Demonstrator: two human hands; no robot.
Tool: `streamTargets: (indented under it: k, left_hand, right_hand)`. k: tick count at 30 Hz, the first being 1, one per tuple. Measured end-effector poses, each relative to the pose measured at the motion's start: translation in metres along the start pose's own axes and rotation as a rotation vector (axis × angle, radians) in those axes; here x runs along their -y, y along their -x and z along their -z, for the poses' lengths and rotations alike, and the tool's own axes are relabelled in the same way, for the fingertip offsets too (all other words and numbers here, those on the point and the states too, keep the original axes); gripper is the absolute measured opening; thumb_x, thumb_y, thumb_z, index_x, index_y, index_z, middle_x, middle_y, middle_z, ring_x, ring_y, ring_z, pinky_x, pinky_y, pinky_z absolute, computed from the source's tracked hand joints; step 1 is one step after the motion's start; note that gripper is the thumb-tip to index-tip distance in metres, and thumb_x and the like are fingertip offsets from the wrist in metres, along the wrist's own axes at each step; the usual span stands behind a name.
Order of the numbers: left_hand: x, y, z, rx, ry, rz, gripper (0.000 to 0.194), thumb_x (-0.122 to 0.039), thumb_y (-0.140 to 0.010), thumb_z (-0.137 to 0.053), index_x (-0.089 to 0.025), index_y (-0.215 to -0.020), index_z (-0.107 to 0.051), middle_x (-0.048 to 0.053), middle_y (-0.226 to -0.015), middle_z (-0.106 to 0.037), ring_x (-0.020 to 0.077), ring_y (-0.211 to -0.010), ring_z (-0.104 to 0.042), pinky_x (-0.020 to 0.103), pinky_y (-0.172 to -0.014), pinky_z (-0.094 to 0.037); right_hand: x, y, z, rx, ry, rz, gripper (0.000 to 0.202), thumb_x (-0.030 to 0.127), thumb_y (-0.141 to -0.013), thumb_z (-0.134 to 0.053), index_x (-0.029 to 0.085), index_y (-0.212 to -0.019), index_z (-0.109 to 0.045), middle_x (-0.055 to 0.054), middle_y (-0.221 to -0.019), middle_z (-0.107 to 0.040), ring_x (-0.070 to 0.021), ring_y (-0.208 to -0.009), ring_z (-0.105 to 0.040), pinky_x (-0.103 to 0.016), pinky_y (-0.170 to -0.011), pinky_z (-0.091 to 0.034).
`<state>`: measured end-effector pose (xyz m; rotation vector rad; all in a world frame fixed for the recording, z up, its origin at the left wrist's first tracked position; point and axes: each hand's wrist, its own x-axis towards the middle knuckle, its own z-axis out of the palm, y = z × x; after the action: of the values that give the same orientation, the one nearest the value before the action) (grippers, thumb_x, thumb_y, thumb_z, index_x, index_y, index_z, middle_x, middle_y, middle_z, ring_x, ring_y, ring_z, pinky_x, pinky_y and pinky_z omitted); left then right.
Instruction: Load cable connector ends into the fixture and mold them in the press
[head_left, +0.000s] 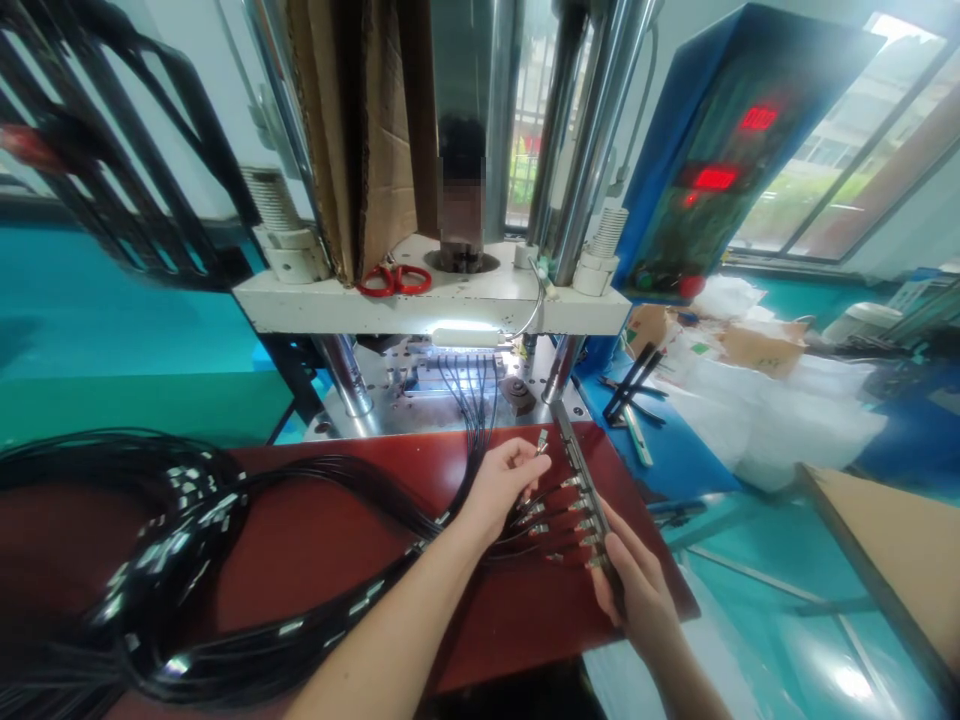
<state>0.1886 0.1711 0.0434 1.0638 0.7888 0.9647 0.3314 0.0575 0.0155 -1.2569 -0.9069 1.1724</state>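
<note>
My left hand is closed in a pinch on a small metal-ended cable connector, its tip pointing up. Across from it, my right hand grips the near end of a long, narrow dark metal bar, which slants away over the red-brown board. Several cable connectors sit along the bar's left edge, their thin black wires running left. More loose connector ends lie below my left fingers. A big coiled bundle of black cables covers the left of the board.
Beyond the board stands a press with a white plate; wires run into its lit lower fixture. Red-handled scissors lie on the plate. At right are a blue control box, pliers and a cutter, and a cardboard box.
</note>
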Motion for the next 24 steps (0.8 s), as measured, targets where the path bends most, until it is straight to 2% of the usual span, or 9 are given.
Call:
streamTargets:
  k: [2, 4, 9, 13, 20, 24]
  left_hand:
    - [-0.002, 0.0, 0.001, 0.048, 0.089, 0.03, 0.029, -0.041, -0.065, -0.063, -0.017, -0.071, -0.047, -0.007, -0.047, -0.044, 0.0051, -0.04, -0.033, 0.018, -0.04, -0.023]
    - [-0.004, 0.001, -0.001, 0.066, 0.068, 0.067, 0.029, -0.04, -0.064, -0.063, -0.017, -0.067, -0.046, -0.008, -0.045, -0.041, 0.0041, -0.038, -0.03, 0.018, -0.038, -0.019]
    - [-0.004, 0.003, -0.009, -0.01, -0.03, 0.149, 0.035, -0.041, -0.061, -0.064, -0.017, -0.055, -0.04, -0.01, -0.041, -0.032, 0.0018, -0.036, -0.022, 0.018, -0.038, -0.012]
    - [-0.002, 0.002, -0.01, -0.014, -0.049, 0.128, 0.036, -0.04, -0.06, -0.064, -0.017, -0.052, -0.038, -0.009, -0.041, -0.033, 0.0022, -0.037, -0.022, 0.019, -0.04, -0.014]
    - [0.01, 0.002, -0.007, -0.133, -0.144, -0.009, 0.028, -0.034, -0.065, -0.06, -0.015, -0.055, -0.043, -0.007, -0.048, -0.037, 0.0042, -0.045, -0.029, 0.018, -0.045, -0.022]
    - [0.008, 0.001, -0.006, -0.086, -0.126, -0.019, 0.026, -0.037, -0.069, -0.058, -0.016, -0.061, -0.046, -0.007, -0.051, -0.037, 0.0047, -0.046, -0.03, 0.018, -0.045, -0.022]
  right_hand:
    - [-0.001, 0.0, 0.002, 0.009, -0.025, -0.003, 0.059, 0.046, -0.084, -0.048, 0.014, -0.133, -0.036, 0.006, -0.035, -0.042, -0.0069, -0.029, -0.03, -0.016, -0.03, -0.019]
    - [-0.003, -0.001, 0.003, 0.035, -0.036, -0.006, 0.06, 0.046, -0.084, -0.048, 0.013, -0.133, -0.035, 0.006, -0.035, -0.042, -0.0069, -0.029, -0.03, -0.016, -0.03, -0.019]
    - [-0.001, 0.0, 0.003, 0.035, -0.03, -0.003, 0.056, 0.044, -0.085, -0.048, 0.012, -0.13, -0.04, 0.007, -0.033, -0.041, -0.0048, -0.028, -0.026, -0.016, -0.031, -0.014]
    - [0.001, 0.001, 0.0, 0.048, 0.02, 0.009, 0.055, 0.044, -0.085, -0.047, 0.012, -0.13, -0.041, 0.007, -0.034, -0.039, -0.0048, -0.029, -0.025, -0.016, -0.031, -0.014]
    - [-0.005, 0.0, -0.003, 0.059, 0.14, 0.024, 0.056, 0.045, -0.083, -0.051, 0.018, -0.131, -0.04, 0.009, -0.037, -0.038, -0.0054, -0.032, -0.027, -0.017, -0.033, -0.021]
    - [0.0, 0.0, -0.003, 0.065, 0.114, 0.007, 0.057, 0.046, -0.083, -0.05, 0.016, -0.131, -0.04, 0.008, -0.036, -0.039, -0.0053, -0.031, -0.026, -0.017, -0.031, -0.019]
